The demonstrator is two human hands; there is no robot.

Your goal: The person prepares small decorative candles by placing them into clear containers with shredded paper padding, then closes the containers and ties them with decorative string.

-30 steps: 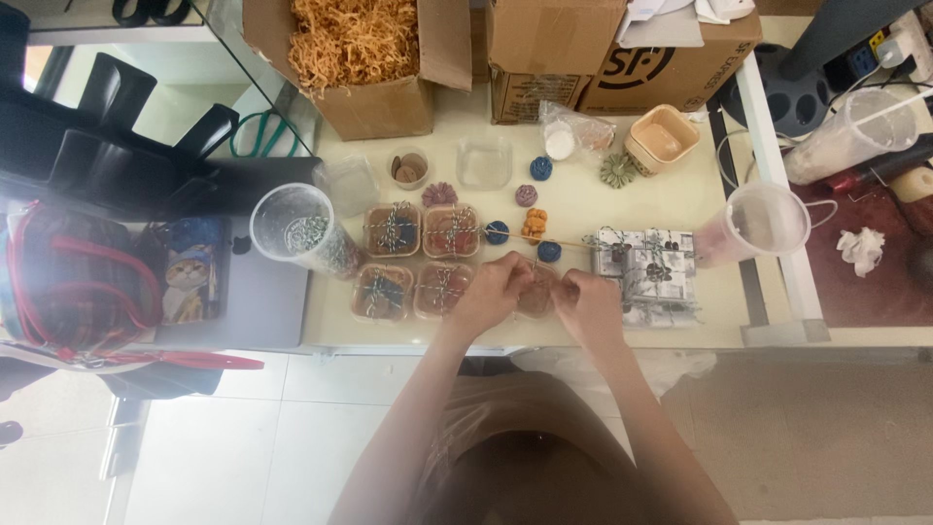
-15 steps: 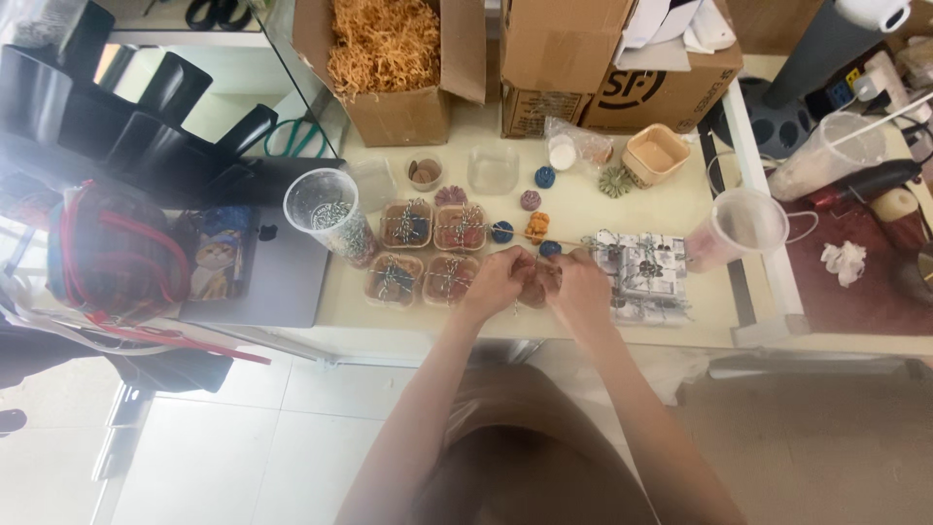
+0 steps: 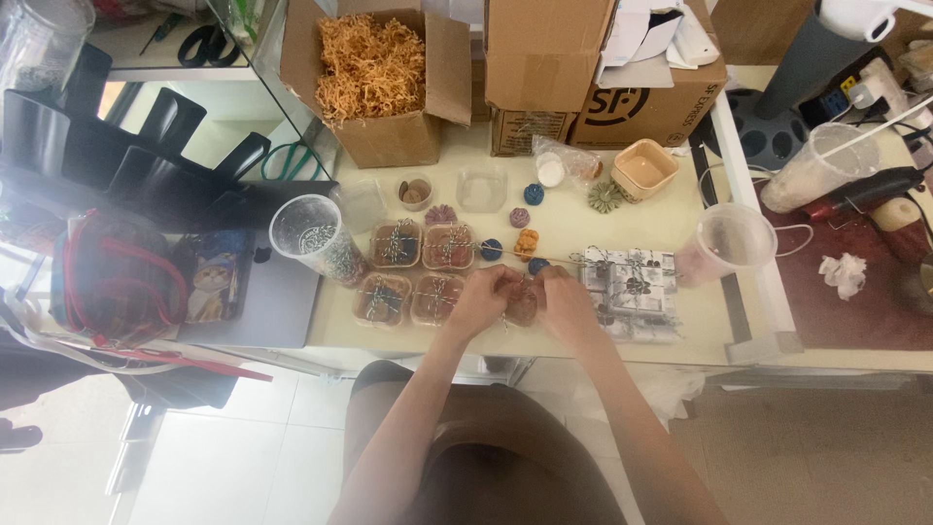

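Both hands meet at the near edge of the surface (image 3: 680, 335) over one small brown box (image 3: 522, 303). The left hand (image 3: 483, 297) has its fingers curled in against the box's left side, and the right hand (image 3: 567, 303) closes on it from the right. Both seem to pinch the thin twine around it, though the fingertips are too small to see clearly.

The box sits close to the surface's front edge, so a hard tug on the twine could, I judge, drag it off onto the lap below. A slack pinch might let the twine slip loose.

Just left of the left hand lie four tied clear boxes (image 3: 413, 270) in a square, near enough for a wrist to knock them. Beyond those, a tall clear cup (image 3: 313, 238) stands tilted and looks easy to tip. Right of the right hand rests a stack of patterned wrapped packets (image 3: 632, 287). Farther back stands an open carton of orange shredded paper (image 3: 374, 68).
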